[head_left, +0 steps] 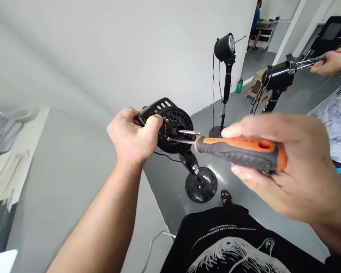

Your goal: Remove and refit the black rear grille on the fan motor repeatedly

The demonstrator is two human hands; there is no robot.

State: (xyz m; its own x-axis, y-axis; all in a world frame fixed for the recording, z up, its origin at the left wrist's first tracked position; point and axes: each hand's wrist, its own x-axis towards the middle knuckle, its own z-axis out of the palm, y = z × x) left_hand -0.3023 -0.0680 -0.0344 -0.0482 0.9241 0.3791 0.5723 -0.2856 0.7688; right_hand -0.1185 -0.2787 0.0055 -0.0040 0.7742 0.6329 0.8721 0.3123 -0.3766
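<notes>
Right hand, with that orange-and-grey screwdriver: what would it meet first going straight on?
Probably the round black slotted housing, which the metal tip of the orange-and-grey screwdriver in the right hand seems to reach; depth makes actual contact hard to judge.

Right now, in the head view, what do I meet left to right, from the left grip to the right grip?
Left grip → black motor head → orange-and-grey screwdriver handle → right grip.
</notes>
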